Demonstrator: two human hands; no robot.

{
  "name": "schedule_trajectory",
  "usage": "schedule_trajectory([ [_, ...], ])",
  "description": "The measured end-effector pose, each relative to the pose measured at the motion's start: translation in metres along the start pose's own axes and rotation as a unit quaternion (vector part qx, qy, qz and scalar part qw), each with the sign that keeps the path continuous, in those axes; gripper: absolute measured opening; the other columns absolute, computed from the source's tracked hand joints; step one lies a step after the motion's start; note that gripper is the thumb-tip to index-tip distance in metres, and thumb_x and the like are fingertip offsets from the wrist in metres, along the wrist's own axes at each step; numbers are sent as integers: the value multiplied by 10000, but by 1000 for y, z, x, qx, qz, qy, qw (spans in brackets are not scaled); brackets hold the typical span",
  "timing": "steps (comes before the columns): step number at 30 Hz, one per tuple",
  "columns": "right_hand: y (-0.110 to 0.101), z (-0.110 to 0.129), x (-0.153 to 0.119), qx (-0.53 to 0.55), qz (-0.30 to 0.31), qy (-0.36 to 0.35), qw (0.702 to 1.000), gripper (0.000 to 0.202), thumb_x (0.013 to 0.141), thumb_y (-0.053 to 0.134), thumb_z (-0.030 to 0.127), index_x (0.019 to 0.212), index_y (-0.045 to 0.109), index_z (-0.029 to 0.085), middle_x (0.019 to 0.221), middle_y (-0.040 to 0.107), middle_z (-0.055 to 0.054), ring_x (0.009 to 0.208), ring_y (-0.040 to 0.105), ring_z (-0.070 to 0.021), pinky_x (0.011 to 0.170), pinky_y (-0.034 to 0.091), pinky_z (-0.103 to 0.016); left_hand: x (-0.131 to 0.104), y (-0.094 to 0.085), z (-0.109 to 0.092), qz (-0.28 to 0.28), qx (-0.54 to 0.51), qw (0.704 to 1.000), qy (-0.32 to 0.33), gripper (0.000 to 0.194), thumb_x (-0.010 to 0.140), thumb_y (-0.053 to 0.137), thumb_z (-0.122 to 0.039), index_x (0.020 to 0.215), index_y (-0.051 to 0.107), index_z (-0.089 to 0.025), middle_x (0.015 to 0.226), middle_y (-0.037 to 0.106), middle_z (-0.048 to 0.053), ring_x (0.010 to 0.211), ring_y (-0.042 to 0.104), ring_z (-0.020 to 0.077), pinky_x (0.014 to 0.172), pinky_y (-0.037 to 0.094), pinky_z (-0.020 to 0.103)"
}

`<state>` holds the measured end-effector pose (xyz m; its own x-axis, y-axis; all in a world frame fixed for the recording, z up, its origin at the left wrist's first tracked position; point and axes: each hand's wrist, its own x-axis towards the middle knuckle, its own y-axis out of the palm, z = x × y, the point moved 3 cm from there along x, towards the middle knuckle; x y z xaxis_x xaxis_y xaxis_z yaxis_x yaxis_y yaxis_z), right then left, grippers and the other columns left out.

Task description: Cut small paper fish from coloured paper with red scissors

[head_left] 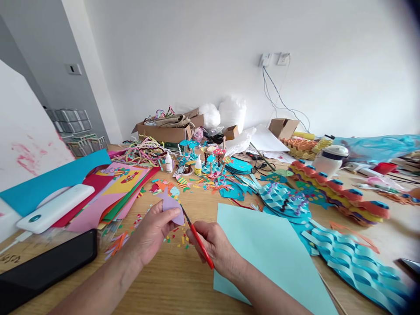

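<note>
At lower left, a black phone (49, 267). In the centre, purple paper (170, 204) pinched in the left hand (148, 238); a little apart, red-handled scissors (201, 245) gripped in the right hand (218, 246), blades close to the paper's right edge, contact unclear. For a clean outline, best to turn the paper slowly into steady blades, with short snips and left fingertips well back from the cutting line.

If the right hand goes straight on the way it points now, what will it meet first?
Most likely the purple paper in the left hand; the red-handled scissors in the right hand point toward it, though the gap in depth is unclear.
</note>
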<state>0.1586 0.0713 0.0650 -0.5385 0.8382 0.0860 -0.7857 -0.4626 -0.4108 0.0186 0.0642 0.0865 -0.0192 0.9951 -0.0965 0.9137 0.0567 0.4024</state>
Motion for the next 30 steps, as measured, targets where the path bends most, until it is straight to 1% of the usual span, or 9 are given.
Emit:
schedule_trajectory([
  [2, 0, -1, 0, -1, 4, 1, 1000, 358, 850, 430, 385, 566, 421, 168, 423, 310, 74, 427, 275, -54, 419, 203, -187, -1, 1, -1, -7, -2, 1000, 3, 166, 613, 721, -238, 705, 607, -160, 662, 620, -11, 630, 547, 115, 622, 454, 224],
  [6, 1, -2, 0, 1, 14, 6, 1000, 355, 859, 411, 383, 579, 439, 167, 418, 336, 71, 417, 297, -54, 412, 230, -178, -1, 2, -3, -17, -2, 1000, 20, 176, 629, 707, -246, 762, 628, -161, 706, 635, -6, 650, 560, 122, 641, 456, 235],
  [11, 2, -1, -2, 62, 42, 19, 997, 320, 867, 387, 372, 650, 495, 164, 443, 404, 66, 405, 362, -60, 406, 296, -163, 0, 2, -2, -14, 3, 1000, 28, 171, 617, 711, -246, 734, 622, -159, 692, 629, -5, 658, 552, 124, 629, 439, 225],
  [13, 1, 1, -2, 78, 44, 19, 996, 312, 864, 393, 374, 662, 502, 163, 447, 414, 66, 397, 375, -61, 400, 307, -162, -1, 2, -1, -6, 6, 1000, 27, 151, 629, 702, -244, 714, 613, -157, 671, 616, -8, 643, 539, 119, 622, 435, 225],
  [19, 0, 3, -2, 92, 41, 34, 994, 350, 850, 436, 433, 648, 508, 157, 435, 417, 70, 381, 375, -58, 385, 303, -162, -3, 4, -1, 10, 12, 1000, 23, 146, 638, 695, -254, 696, 601, -158, 654, 597, -16, 629, 512, 110, 616, 427, 224],
  [23, 1, 4, -2, 93, 41, 40, 994, 364, 847, 443, 451, 651, 510, 153, 430, 420, 69, 376, 378, -57, 389, 307, -161, -3, 6, -1, 4, 15, 1000, 22, 166, 624, 701, -269, 705, 607, -159, 654, 600, -17, 628, 508, 113, 615, 425, 228],
  [27, 1, 4, -2, 90, 40, 43, 994, 383, 838, 446, 481, 642, 503, 157, 427, 411, 69, 371, 366, -55, 383, 300, -160, -4, 7, -2, 1, 18, 1000, 26, 161, 612, 704, -266, 663, 593, -161, 626, 586, -24, 610, 494, 110, 603, 418, 224],
  [30, 1, 4, -2, 79, 39, 35, 995, 398, 842, 431, 491, 634, 499, 159, 427, 398, 70, 379, 347, -54, 384, 290, -159, -5, 7, -3, -12, 22, 999, 27, 170, 592, 710, -269, 651, 593, -161, 610, 580, -27, 597, 488, 109, 592, 413, 224],
])
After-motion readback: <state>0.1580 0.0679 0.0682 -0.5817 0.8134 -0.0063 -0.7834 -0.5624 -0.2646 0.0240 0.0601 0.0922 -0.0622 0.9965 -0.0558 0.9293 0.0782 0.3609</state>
